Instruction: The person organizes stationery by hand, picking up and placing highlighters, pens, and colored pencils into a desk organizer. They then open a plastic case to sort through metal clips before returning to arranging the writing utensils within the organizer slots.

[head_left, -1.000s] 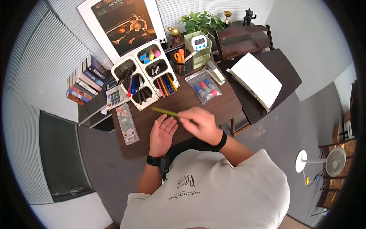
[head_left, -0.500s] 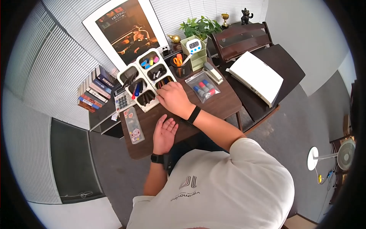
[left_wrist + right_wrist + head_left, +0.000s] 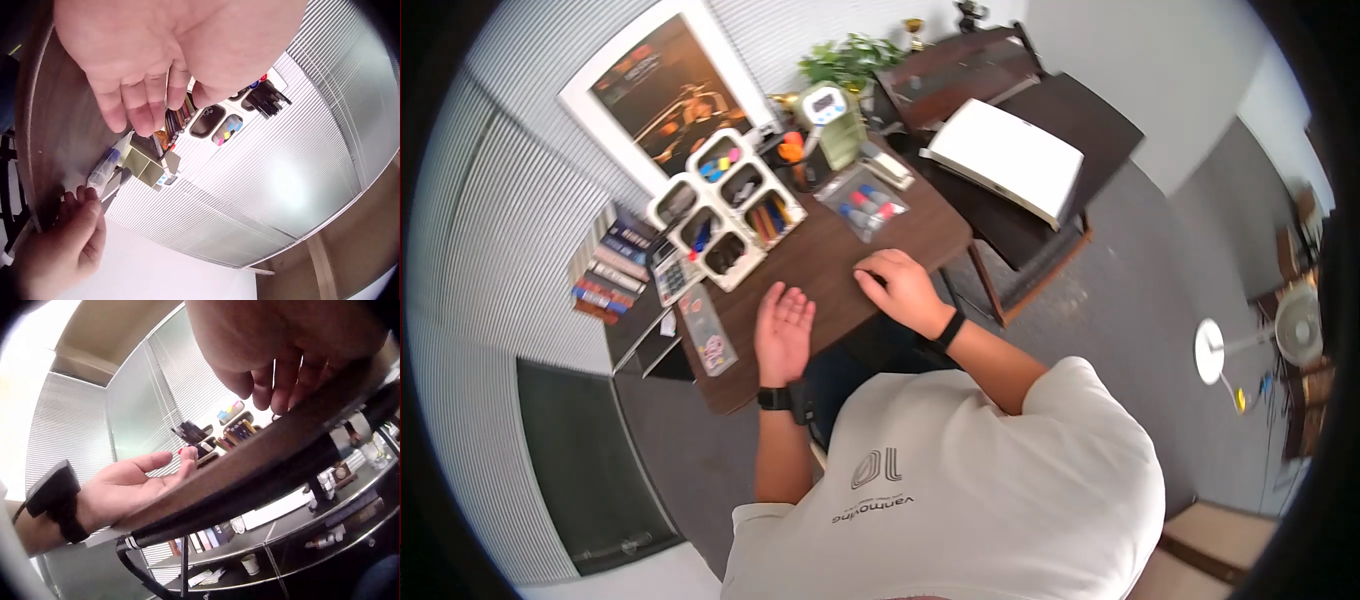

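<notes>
In the head view the left hand (image 3: pixel 784 335) lies palm up at the front part of the brown table (image 3: pixel 825 275), its fingers loosely extended and holding nothing. To its right, the right hand (image 3: pixel 903 290) hovers palm down over the table edge, fingers relaxed, nothing between them. Beyond the hands stands the white organizer (image 3: pixel 744 262), with pencils (image 3: pixel 768 218), markers and dark pens in its compartments. A clear bag of markers (image 3: pixel 863 207) lies past the right hand. The left wrist view shows the left palm (image 3: pixel 175 50); in the right wrist view the right fingers (image 3: pixel 284 381) hang empty.
A sticker-covered flat case (image 3: pixel 708 335) and a calculator (image 3: pixel 672 275) lie at the left. Behind the bag are a stapler (image 3: pixel 886 167), a black cup with orange scissors (image 3: pixel 791 147) and a green holder (image 3: pixel 840 140). A white box (image 3: pixel 1005 160) rests on the dark side table.
The right hand first carried a green pencil to the organizer, then drew back empty toward the near table edge. The left hand stays palm up; the head view has shifted.
</notes>
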`<state>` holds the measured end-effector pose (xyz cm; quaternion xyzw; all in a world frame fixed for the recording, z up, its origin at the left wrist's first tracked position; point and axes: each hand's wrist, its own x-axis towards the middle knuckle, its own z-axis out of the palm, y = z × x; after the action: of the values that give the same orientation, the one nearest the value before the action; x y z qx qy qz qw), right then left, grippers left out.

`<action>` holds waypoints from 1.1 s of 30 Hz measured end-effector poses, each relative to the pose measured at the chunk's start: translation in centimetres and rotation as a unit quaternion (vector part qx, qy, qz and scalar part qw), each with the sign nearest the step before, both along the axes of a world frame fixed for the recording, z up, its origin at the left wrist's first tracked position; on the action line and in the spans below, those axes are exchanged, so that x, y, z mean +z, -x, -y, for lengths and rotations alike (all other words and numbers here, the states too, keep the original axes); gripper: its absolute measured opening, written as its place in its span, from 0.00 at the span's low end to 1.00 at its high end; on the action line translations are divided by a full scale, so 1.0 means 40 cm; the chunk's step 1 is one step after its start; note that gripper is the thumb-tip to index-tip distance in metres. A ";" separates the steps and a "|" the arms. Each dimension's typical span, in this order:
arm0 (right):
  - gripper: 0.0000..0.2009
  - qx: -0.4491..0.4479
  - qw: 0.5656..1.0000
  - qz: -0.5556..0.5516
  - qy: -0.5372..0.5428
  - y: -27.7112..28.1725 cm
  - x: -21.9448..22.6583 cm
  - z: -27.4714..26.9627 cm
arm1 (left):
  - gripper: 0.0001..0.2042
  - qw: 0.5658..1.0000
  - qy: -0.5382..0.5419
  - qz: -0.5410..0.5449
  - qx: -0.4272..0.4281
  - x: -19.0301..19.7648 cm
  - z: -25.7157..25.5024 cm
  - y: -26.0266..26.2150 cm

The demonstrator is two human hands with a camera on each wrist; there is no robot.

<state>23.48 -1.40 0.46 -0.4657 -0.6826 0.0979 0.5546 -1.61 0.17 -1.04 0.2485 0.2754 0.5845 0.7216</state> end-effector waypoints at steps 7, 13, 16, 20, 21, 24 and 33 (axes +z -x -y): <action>0.08 -0.027 0.986 0.138 -0.091 -0.013 -0.075 0.064 | 0.19 0.999 -0.044 -0.013 -0.001 -0.014 0.004 -0.005; 0.14 -0.046 0.982 0.169 -0.065 0.013 -0.117 0.107 | 0.16 0.996 -0.082 0.010 0.025 -0.019 0.007 -0.020; 0.16 -0.042 0.979 0.180 -0.082 0.029 -0.132 0.125 | 0.15 0.996 -0.071 -0.014 0.061 -0.016 0.012 -0.018; 0.17 -0.017 0.979 0.184 -0.083 0.020 -0.127 0.133 | 0.14 0.991 -0.089 -0.020 0.096 -0.019 0.014 -0.026; 0.17 -0.010 0.980 0.181 -0.085 0.011 -0.131 0.132 | 0.13 0.990 -0.090 -0.028 0.105 -0.020 0.013 -0.026; 0.19 0.010 0.978 0.174 -0.113 -0.003 -0.132 0.128 | 0.12 0.986 -0.113 -0.034 0.113 -0.024 0.010 -0.037; 0.17 0.001 0.986 0.105 -0.126 -0.007 -0.155 0.121 | 0.12 0.964 -0.116 -0.174 0.162 -0.015 0.002 -0.045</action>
<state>23.75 -6.24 -5.75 -0.3990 -0.7446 -0.0377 0.5339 0.19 0.08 -1.66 0.3805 0.3636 0.6695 0.5242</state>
